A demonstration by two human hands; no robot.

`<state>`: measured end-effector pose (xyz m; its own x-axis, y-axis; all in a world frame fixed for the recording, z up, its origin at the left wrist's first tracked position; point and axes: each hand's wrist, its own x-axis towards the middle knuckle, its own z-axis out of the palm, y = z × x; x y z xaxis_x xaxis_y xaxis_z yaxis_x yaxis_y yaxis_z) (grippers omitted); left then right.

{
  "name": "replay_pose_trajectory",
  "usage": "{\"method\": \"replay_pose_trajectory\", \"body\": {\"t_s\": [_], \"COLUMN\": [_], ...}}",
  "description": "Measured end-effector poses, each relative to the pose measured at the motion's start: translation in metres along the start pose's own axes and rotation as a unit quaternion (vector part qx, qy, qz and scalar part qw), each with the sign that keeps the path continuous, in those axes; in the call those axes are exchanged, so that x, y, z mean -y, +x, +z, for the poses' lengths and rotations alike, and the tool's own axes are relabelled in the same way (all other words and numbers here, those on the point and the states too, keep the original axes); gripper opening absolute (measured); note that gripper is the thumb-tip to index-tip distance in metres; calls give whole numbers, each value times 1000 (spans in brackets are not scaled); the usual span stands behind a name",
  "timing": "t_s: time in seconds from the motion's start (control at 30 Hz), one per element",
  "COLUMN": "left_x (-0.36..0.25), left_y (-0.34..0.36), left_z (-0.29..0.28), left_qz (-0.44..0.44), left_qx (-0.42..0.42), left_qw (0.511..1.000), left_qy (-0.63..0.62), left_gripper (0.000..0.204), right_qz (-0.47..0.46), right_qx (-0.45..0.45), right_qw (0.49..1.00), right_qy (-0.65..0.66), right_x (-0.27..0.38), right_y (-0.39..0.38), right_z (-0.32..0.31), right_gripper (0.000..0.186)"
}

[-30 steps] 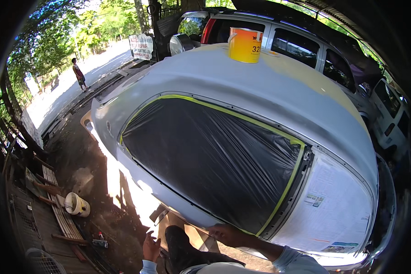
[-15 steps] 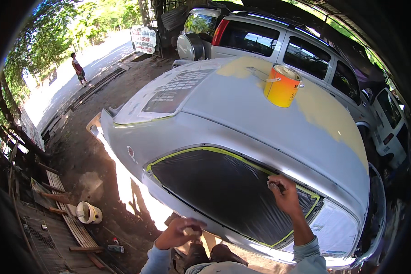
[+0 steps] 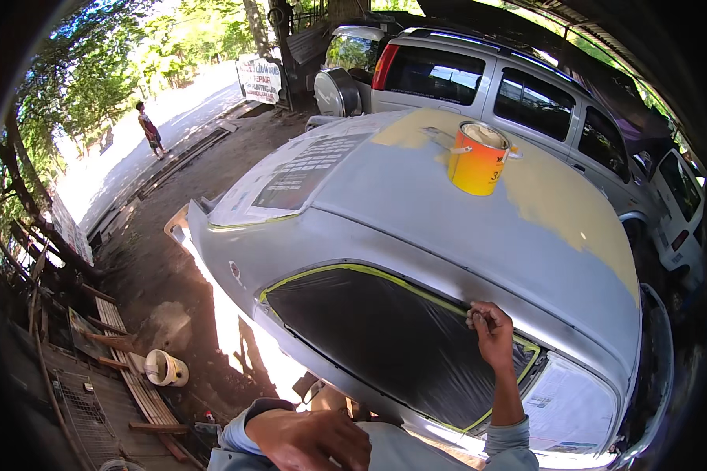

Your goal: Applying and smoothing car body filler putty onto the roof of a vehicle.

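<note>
My right hand (image 3: 493,336) is raised at the upper edge of the car's side window, thumb and fingers pinched together. Its fingertips overlap the yellow-green masking tape (image 3: 353,268) there; whatever they pinch is too small to make out. Dark plastic film (image 3: 369,330) covers the window inside the tape border. My left hand (image 3: 313,441) is low and close to my body, back upward, its fingers bent downward with their tips hidden. The car body (image 3: 401,228) around the window is dull grey, with beige filler (image 3: 562,192) on the roof.
An orange-yellow can (image 3: 479,161) with a wire handle stands on the roof. Printed paper (image 3: 310,169) masks the windshield. Beyond stands a silver SUV (image 3: 495,78). A white bucket (image 3: 166,367) and wooden planks (image 3: 137,353) lie to the left. A person (image 3: 149,129) stands by the road.
My left hand has come in toward my body and turned back upward. The right hand stays pinched at the window's upper edge. The whole view has shifted slightly.
</note>
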<state>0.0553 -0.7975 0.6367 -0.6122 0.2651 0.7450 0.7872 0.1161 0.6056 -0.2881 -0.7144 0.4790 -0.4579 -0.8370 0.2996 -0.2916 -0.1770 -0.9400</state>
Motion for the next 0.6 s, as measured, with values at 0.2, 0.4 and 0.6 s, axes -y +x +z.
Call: {"method": "replay_pose_trajectory", "body": {"t_s": [0.2, 0.4, 0.6], "left_x": [30, 27, 42], "left_y": [12, 23, 10], "left_z": [3, -5, -34], "left_qz": [-118, -4, 26], "left_qx": [131, 125, 71], "left_qw": [982, 979, 995], "left_qy": [-67, -158, -64], "left_gripper": [31, 20, 30], "right_qz": [-28, -80, -121], "right_qx": [1, -19, -9], "right_qw": [999, 994, 991], "right_qy": [20, 66, 46], "right_x": [1, 35, 53], "right_y": [1, 7, 17], "right_z": [-4, -6, -2], "right_gripper": [17, 20, 21]}}
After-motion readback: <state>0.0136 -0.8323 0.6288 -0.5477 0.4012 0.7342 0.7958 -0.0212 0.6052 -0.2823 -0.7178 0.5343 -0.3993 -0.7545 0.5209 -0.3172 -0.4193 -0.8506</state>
